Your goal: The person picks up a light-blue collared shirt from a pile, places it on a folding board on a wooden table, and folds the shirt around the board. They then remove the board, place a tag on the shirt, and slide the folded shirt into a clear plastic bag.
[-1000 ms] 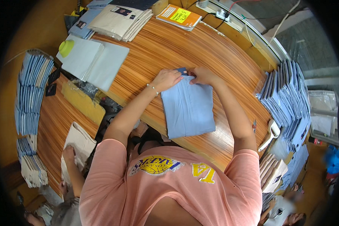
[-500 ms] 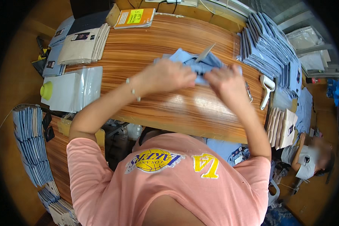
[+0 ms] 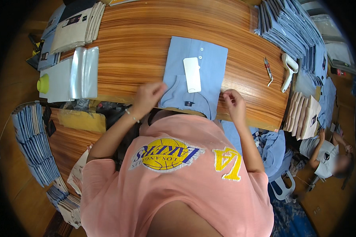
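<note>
Shirt [image 3: 179, 55] lies folded flat on the table [image 3: 134, 35], its neck end lapping over the near edge. Likely light and soft, it should sag and lose its fold if pinched at one corner; nothing about it looks fragile, and the cloth seems matte rather than slick. The white card [image 3: 192, 75] on top, probably stiff, could slide with any tilt. Both side folds look the best hold, palms spread underneath. The left grip [image 3: 149, 97] is blurred at the left fold; whether it holds cloth, I cannot tell. The right grip [image 3: 235, 103] looks empty, narrow, fingers half-curled, just beside the right fold.
</note>
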{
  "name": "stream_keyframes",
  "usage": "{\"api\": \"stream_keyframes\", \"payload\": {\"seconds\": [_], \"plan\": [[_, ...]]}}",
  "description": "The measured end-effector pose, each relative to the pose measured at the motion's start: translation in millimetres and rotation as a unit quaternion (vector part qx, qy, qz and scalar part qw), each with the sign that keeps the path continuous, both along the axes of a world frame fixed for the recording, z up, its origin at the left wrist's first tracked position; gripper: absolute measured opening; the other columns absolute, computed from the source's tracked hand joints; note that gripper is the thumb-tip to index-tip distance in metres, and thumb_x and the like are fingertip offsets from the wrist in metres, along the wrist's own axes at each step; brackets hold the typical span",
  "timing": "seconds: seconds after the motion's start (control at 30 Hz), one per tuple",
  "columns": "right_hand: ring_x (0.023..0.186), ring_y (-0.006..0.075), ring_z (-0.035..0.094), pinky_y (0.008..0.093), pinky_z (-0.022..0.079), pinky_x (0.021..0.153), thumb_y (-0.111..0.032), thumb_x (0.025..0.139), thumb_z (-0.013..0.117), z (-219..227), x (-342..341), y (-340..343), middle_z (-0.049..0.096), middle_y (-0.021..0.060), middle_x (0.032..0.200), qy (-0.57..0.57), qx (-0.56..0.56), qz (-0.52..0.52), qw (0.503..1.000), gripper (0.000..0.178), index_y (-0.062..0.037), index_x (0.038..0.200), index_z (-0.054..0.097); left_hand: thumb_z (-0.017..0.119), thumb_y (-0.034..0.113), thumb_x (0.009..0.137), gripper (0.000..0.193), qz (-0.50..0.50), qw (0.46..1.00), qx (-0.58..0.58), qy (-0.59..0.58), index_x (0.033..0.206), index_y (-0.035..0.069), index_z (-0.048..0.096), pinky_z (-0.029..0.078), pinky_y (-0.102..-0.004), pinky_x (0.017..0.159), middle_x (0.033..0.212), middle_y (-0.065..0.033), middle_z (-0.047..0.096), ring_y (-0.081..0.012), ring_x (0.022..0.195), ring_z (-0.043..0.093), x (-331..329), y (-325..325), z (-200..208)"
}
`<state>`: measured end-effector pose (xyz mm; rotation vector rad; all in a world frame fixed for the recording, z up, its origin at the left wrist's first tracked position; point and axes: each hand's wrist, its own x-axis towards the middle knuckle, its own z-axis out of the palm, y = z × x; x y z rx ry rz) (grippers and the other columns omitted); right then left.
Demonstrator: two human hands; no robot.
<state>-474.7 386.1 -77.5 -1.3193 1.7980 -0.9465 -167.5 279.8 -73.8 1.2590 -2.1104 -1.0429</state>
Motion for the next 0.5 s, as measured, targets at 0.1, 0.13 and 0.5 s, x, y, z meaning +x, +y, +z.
{"api": "stream_keyframes", "payload": {"seconds": [0.1, 0.13, 0.5], "plan": [[0.056, 0.0089, 0.055, 0.0206, 0.044, 0.049, -0.005, 0.081, 0.066, -31, -8, -4, 0.059, 0.0015, 0.067, -0.216, 0.133, -0.075, 0.964, 0.012, -0.0013, 0.087, 0.057, 0.064, 0.017, 0.085, 0.016, 0.028, 0.978, 0.207, 0.013, 0.085, 0.002, 0.061, 0.046, -0.0233, 0.057, 0.069, -0.0055, 0.062, -0.0109, 0.063, 0.059, 7, -22, -35], [0.055, 0.0073, 0.054, 0.02, 0.044, 0.048, -0.007, 0.081, 0.067, -30, -4, -3, 0.057, 0.0002, 0.065, -0.227, 0.178, -0.063, 0.955, 0.013, -0.0013, 0.087, 0.056, 0.066, 0.017, 0.083, 0.017, 0.013, 0.966, 0.257, 0.006, 0.085, 0.001, 0.06, 0.045, -0.0232, 0.055, 0.067, -0.0054, 0.061, -0.0101, 0.061, 0.058, 7, -23, -40], [0.049, 0.004, 0.048, 0.0184, 0.038, 0.046, -0.001, 0.078, 0.069, -20, 14, 17, 0.055, -0.0033, 0.058, -0.317, 0.277, -0.052, 0.905, 0.013, -0.0024, 0.088, 0.06, 0.069, 0.001, 0.076, 0.024, 0.014, 0.875, 0.467, 0.126, 0.096, 0.0, 0.055, 0.045, -0.0204, 0.058, 0.076, -0.0056, 0.063, -0.0074, 0.067, 0.057, 12, 10, -45]]}}
